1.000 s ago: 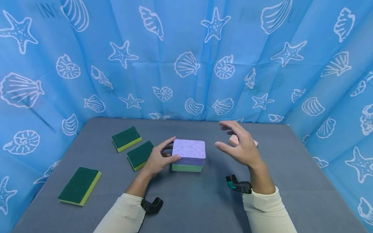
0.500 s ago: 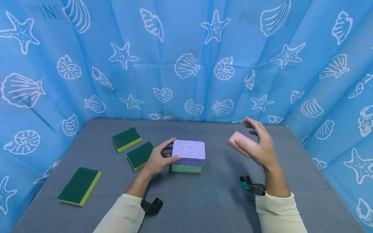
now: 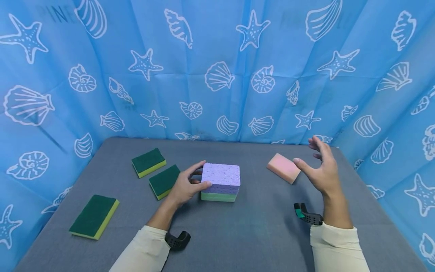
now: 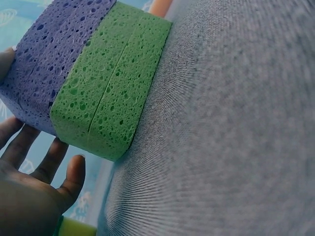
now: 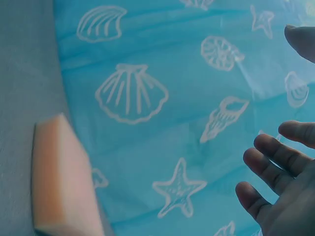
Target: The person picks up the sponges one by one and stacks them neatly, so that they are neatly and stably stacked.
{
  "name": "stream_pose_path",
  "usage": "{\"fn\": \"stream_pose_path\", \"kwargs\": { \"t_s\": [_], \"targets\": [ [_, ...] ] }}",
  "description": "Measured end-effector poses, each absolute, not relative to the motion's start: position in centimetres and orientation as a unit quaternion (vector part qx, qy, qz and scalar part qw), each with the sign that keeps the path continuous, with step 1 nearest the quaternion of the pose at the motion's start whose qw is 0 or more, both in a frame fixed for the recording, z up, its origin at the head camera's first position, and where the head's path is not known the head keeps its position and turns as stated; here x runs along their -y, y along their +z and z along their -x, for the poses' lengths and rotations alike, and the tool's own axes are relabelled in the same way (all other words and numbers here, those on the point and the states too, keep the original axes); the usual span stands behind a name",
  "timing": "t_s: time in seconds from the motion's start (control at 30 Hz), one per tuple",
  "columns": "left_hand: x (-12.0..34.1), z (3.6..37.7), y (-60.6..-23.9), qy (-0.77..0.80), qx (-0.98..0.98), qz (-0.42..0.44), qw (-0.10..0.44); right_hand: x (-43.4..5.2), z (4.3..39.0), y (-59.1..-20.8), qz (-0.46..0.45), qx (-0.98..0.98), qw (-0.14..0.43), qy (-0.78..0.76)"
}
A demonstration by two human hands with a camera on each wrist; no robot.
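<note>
1. Three green scouring pads (image 3: 148, 162) (image 3: 164, 181) (image 3: 94, 217) lying left on the table; nothing between the hands.
2. Grey table (image 3: 244, 234), enclosed by a blue curtain (image 3: 217, 75) printed with shells and starfish.
3. Left hand (image 3: 185, 186) grasping the left side of the purple-and-green sponge stack (image 3: 220, 181) at centre.
4. Right hand (image 3: 321, 170) released, fingers spread, raised just right of the pink sponge (image 3: 283, 168), not touching.
</note>
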State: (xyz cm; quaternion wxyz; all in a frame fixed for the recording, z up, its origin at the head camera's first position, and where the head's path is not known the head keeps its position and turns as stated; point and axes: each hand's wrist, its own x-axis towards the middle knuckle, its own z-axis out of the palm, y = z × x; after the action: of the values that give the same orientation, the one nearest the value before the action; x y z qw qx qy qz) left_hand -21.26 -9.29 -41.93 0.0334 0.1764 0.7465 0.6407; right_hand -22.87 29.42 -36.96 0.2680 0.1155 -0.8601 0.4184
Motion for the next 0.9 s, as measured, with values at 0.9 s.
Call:
{"fn": "stream_pose_path", "kwargs": {
  "t_s": [0.9],
  "targets": [
    [9.2,21.1,-41.8,0.64,-0.747,-0.176,0.03,-32.6,25.3,-42.1,-0.008,0.895,0.122,0.428]
  ]
}}
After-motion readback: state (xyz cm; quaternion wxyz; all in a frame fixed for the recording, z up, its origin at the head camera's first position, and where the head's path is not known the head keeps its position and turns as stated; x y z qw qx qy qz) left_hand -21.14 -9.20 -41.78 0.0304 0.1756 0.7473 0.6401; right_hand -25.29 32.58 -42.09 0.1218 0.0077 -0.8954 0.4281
